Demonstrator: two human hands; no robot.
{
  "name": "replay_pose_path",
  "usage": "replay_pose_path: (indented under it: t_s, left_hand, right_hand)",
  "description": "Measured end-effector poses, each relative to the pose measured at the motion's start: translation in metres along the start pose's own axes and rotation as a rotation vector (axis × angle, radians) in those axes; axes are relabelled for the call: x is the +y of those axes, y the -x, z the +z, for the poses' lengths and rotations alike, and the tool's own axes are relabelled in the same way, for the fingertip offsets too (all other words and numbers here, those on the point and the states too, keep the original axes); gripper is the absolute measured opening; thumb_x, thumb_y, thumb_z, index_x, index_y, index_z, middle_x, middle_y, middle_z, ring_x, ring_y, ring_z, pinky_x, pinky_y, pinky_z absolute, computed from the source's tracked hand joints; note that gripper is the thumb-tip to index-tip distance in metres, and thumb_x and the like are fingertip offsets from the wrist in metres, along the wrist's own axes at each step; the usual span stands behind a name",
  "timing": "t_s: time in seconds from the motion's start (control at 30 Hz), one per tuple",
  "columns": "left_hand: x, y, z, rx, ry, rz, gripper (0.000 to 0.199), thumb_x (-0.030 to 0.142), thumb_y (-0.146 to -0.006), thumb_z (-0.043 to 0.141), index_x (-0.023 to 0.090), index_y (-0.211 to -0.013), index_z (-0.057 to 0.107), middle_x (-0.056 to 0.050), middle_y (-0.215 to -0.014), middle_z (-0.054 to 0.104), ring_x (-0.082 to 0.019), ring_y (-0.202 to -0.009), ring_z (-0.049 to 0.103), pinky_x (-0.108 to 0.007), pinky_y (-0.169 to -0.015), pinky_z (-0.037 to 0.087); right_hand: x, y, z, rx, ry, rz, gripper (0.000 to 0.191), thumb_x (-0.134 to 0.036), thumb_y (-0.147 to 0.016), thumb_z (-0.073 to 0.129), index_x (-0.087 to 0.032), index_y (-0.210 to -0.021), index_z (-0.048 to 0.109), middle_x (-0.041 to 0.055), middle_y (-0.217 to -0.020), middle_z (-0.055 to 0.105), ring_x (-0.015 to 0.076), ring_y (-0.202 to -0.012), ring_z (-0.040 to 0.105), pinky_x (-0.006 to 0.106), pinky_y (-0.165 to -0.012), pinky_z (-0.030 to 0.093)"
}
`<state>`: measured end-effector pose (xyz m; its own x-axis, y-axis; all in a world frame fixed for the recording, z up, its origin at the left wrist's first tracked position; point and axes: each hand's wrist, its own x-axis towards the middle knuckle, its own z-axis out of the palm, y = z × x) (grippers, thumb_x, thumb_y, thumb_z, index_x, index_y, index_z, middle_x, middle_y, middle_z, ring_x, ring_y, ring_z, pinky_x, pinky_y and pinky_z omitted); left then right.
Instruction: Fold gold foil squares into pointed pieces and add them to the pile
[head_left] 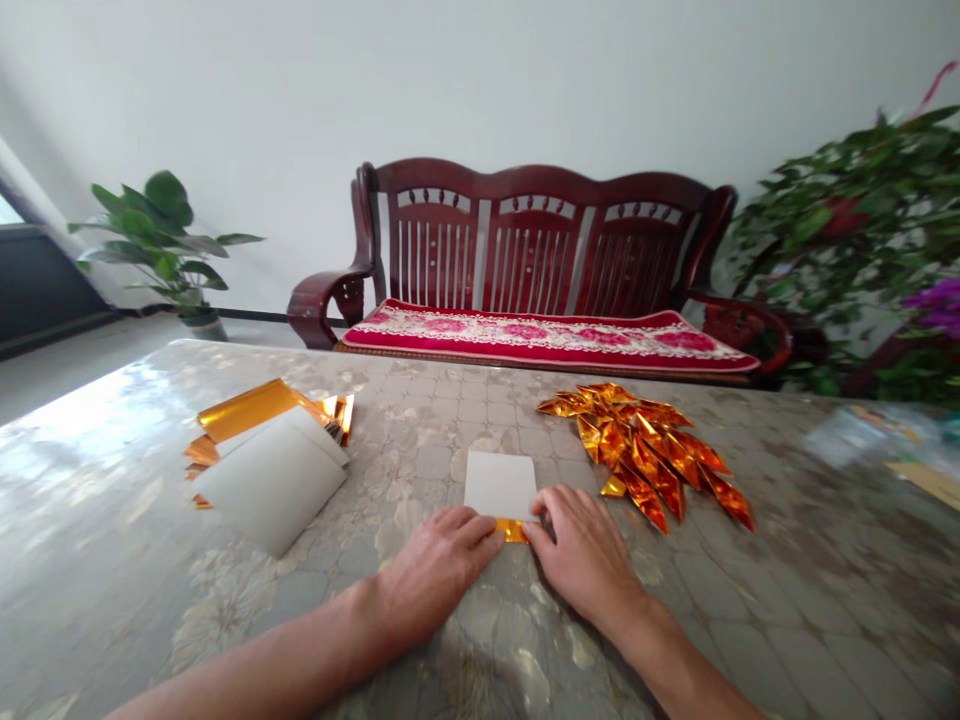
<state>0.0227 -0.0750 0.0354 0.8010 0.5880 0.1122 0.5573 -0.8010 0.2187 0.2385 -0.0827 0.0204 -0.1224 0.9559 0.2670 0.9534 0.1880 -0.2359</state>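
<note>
A sheet of foil paper (500, 484) lies white side up on the table in front of me, its near edge folded over into a narrow gold strip. At the left end of that strip, the fingers of my left hand (448, 556) press down on the fold. My right hand (579, 548) pinches the right end, with thumb and forefinger at the corner. To the left is a loose stack of foil paper sheets (277, 480), some gold side up and some white side up. Right of my hands sits a pile of folded gold foil pieces (645, 445) with pointed ends.
The table (405, 420) has a patterned, glossy cover. Clear plastic bags (862, 435) lie at its right side. Beyond the far edge stands a dark wooden bench (536, 190) with a red patterned cushion (547, 333). Potted plants (169, 245) flank it.
</note>
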Motion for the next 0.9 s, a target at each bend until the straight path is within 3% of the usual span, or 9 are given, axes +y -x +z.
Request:
replay_pose_path:
  t_s: [0.4, 0.73, 0.9]
  left_hand:
    - [0.008, 0.000, 0.005, -0.031, -0.125, -0.048, 0.027, 0.017, -0.099, 0.049, 0.018, -0.125, 0.056, -0.008, -0.111, 0.065, -0.023, -0.101, 0.059, -0.036, -0.090, 0.051]
    - [0.010, 0.018, 0.018, -0.041, -0.262, -0.135, 0.026, 0.006, -0.090, 0.052, 0.014, -0.111, 0.064, -0.015, -0.114, 0.066, -0.027, -0.105, 0.060, -0.040, -0.088, 0.049]
    - [0.012, 0.021, 0.016, -0.055, -0.260, -0.152, 0.023, 0.005, -0.090, 0.052, 0.014, -0.107, 0.064, -0.014, -0.109, 0.066, -0.027, -0.097, 0.061, -0.040, -0.083, 0.049]
  right_hand:
    - [-0.019, 0.000, 0.009, 0.088, 0.067, -0.030, 0.024, -0.034, -0.087, 0.067, -0.022, -0.105, 0.057, 0.0072, -0.103, 0.061, 0.0271, -0.096, 0.052, 0.039, -0.082, 0.036]
    - [-0.004, 0.004, 0.004, 0.052, 0.138, -0.024, 0.026, -0.031, -0.087, 0.068, -0.023, -0.109, 0.057, 0.0067, -0.105, 0.061, 0.0278, -0.097, 0.052, 0.040, -0.084, 0.037]
    - [0.002, 0.003, 0.005, 0.089, 0.175, -0.052, 0.021, -0.026, -0.087, 0.066, -0.024, -0.106, 0.057, 0.0060, -0.102, 0.062, 0.0272, -0.094, 0.052, 0.039, -0.081, 0.036]
